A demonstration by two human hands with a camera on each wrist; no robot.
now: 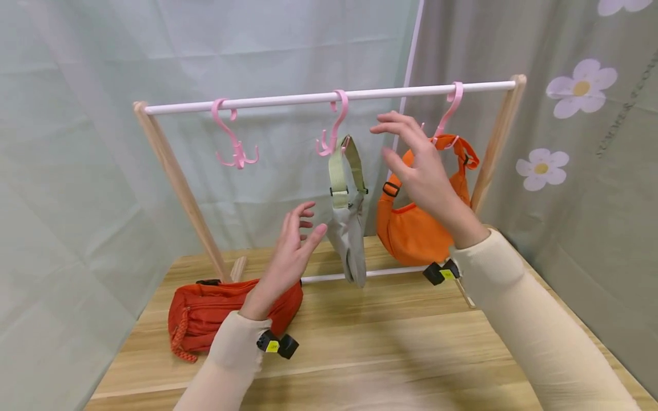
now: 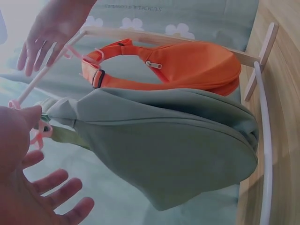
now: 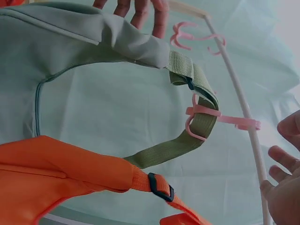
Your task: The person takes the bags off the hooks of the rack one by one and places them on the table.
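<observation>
A red bag (image 1: 221,308) lies by the left edge of the wooden surface (image 1: 329,337). Behind it, the left wooden post (image 1: 177,188) stands near the far left corner and leans a bit. A white bar (image 1: 288,100) goes across the top, and the left pink hook (image 1: 238,153) hangs from it.

Next comes the left hand (image 1: 288,251). Its arm, in a cream sleeve (image 1: 221,365), reaches up from the near edge of the surface and tips to the right. The hand points up, with its fingers a little bent and spread. The thumb is well away from them, so there is a wide gap. It holds nothing and is just beside the grey bag (image 1: 349,234).

The grey bag hangs by its light green strap (image 1: 337,177) on the middle pink hook (image 1: 339,120), over the back part of the surface.

Then comes the right hand (image 1: 424,165), higher than the left one. Its arm, in a cream sleeve too, slants up and left from the near right side. Its fingers point left, bent and wide from the thumb, and hold nothing. I cannot tell if they touch the bar.

Behind this hand, the orange bag (image 1: 416,234) hangs on the right pink hook (image 1: 449,111).
</observation>
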